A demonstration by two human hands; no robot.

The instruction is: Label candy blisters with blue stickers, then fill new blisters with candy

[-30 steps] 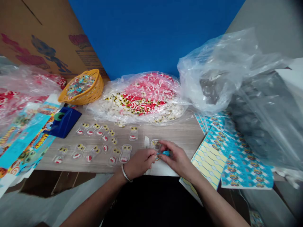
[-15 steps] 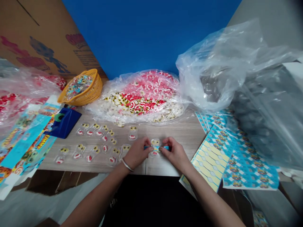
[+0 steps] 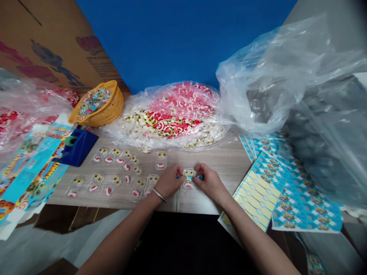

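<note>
Two hands (image 3: 169,182) (image 3: 210,183) pinch a blue strip (image 3: 201,177) in their fingers (image 3: 197,170), pressed together across a clear candy pack (image 3: 188,178) near the front edge of the wood tabletop (image 3: 226,164), just beside more candy packs (image 3: 151,184).

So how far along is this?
Done: about a dozen filled clear packets lie on the table. In hand: the left hand and right hand pinch a blue strip across one more packet. Left: a plastic bag heaped with loose eye and mouth pieces, plus stacked printed blue sheets.
</note>
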